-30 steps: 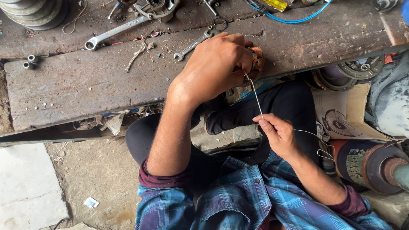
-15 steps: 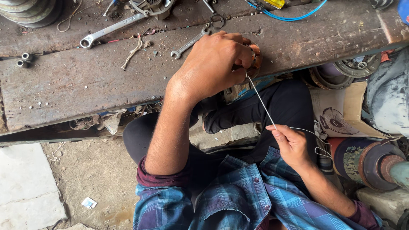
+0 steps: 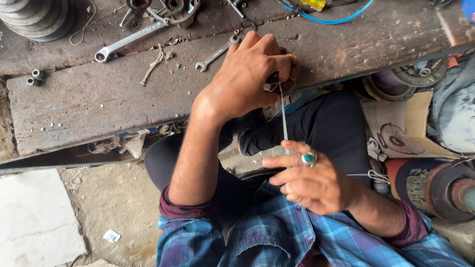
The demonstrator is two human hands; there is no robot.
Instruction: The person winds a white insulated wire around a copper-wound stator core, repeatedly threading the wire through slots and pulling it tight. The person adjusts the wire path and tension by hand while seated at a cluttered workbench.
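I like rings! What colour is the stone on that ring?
Teal-green stone in a silver ring, head view.

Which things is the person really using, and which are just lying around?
In use:
left hand gripping a small dark part
right hand pulling a thin wire tight

Lying about:
long spanner
small spanner
blue cable
two small metal sleeves
wooden bench

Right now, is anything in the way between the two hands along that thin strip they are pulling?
Nothing visible blocks it. The thin strip runs straight and taut from the left hand, which clasps a small round part at the edge of the wooden bench, down to the right hand. Only the person's dark trousers lie behind it.
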